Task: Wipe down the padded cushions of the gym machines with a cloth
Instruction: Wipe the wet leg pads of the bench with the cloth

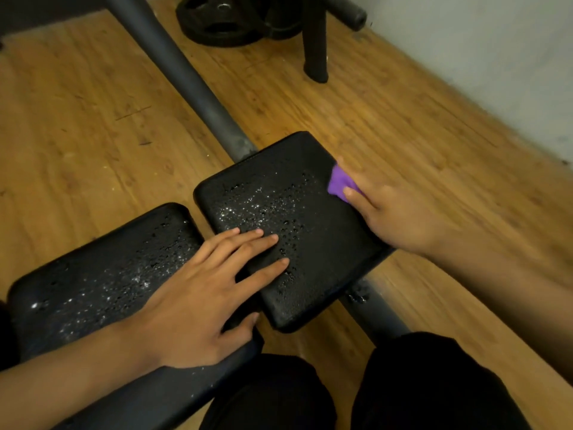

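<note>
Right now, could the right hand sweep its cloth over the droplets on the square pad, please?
Probably, mostly. The right hand presses the purple cloth at the square pad's right edge, and the droplets lie open; only the left hand's fingers cover the near part.

Purple cloth (337, 182) mostly under the blurred right hand (400, 218); weight plate (223, 24) partly beyond the top edge.

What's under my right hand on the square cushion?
A purple cloth, pressed by the right hand at the square cushion's right edge. The hand covers most of it.
</note>
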`<action>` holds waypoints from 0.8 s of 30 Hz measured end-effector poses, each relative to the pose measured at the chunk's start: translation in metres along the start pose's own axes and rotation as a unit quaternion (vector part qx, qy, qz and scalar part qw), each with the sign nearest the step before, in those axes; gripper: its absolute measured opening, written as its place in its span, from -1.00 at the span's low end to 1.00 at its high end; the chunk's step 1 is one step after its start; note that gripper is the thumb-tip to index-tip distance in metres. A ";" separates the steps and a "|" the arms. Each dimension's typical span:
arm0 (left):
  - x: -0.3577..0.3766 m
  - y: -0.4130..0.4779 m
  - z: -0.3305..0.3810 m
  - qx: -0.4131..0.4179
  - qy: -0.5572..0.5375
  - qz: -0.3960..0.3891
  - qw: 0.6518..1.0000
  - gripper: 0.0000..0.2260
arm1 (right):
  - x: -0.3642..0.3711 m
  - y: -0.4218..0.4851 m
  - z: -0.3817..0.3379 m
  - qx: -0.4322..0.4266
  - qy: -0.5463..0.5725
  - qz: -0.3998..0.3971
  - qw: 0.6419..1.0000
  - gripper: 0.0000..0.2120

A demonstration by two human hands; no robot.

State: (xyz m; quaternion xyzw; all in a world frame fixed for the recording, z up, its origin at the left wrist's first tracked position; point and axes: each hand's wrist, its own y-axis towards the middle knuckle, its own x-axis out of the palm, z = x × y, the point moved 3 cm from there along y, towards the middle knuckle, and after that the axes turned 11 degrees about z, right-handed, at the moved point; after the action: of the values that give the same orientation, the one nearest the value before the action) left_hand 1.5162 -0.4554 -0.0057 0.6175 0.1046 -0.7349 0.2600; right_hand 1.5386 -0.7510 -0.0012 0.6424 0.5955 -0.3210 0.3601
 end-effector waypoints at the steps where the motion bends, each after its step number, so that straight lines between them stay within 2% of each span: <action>1: 0.000 0.000 0.000 0.002 0.002 0.000 1.000 -0.35 | -0.006 -0.028 0.002 0.011 0.014 0.003 1.000 -0.49; 4: 0.001 -0.001 0.001 0.006 0.013 0.008 1.000 -0.34 | -0.010 -0.055 0.007 0.015 0.022 0.004 1.000 -0.47; 8: 0.000 0.000 0.001 0.004 0.005 -0.003 1.000 -0.34 | 0.009 0.023 -0.007 0.043 -0.025 -0.022 0.999 -0.48; 13: -0.002 0.001 0.001 0.001 0.007 -0.022 1.000 -0.33 | 0.030 0.099 -0.016 0.079 -0.017 -0.027 0.996 -0.48; 16: -0.003 0.001 0.001 -0.001 -0.001 -0.028 1.000 -0.33 | 0.024 0.073 -0.013 0.054 -0.021 -0.027 0.998 -0.44; 19: -0.004 0.001 0.000 -0.004 -0.003 -0.023 1.000 -0.32 | 0.009 0.010 0.001 0.000 -0.016 -0.011 1.000 -0.45; 22: -0.003 0.002 0.000 -0.003 -0.001 -0.015 1.000 -0.31 | -0.005 -0.038 0.009 0.008 0.009 0.005 1.000 -0.44; 24: -0.002 0.001 0.001 -0.007 -0.005 -0.009 1.000 -0.30 | -0.004 -0.034 0.006 0.012 -0.004 0.003 1.000 -0.42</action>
State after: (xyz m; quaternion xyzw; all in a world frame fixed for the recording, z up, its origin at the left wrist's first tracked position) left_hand 1.5166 -0.4564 -0.0036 0.6110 0.1143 -0.7395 0.2583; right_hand 1.5048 -0.7570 -0.0037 0.6475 0.5882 -0.3296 0.3553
